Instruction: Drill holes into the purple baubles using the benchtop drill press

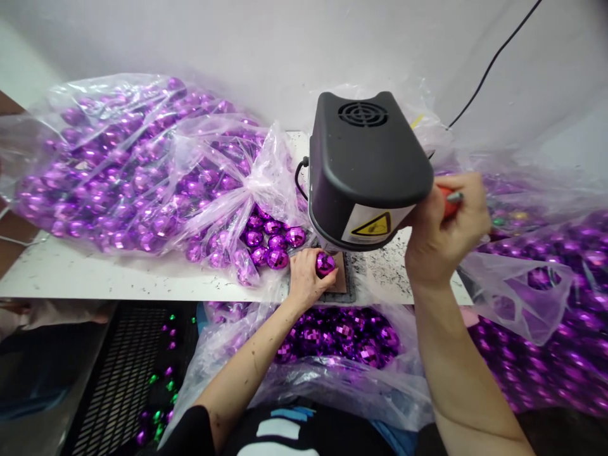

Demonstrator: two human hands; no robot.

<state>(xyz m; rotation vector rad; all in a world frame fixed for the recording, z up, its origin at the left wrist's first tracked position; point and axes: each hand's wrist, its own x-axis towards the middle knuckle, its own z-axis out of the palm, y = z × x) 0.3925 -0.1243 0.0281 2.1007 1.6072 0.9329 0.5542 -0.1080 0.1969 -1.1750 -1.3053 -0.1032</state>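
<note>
My left hand (pixel 306 278) holds a shiny purple faceted ball (pixel 325 263) between thumb and fingers, under the front of a black machine (pixel 370 164) with a round vent and a yellow warning label. Beneath the ball lies a small brown plate on a dark pad (pixel 349 278). My right hand (pixel 444 231) is closed around a red handle (pixel 448 201) at the machine's right side. Several loose purple balls (pixel 277 243) lie left of my left hand, at the mouth of a clear bag (pixel 137 171).
An open bag of purple balls (pixel 342 335) sits below the front edge of the white table (pixel 142 278). More bagged balls (pixel 570 316) are at the right. A black crate (pixel 123 367) stands lower left, and a black cable (pixel 496 60) runs up the wall.
</note>
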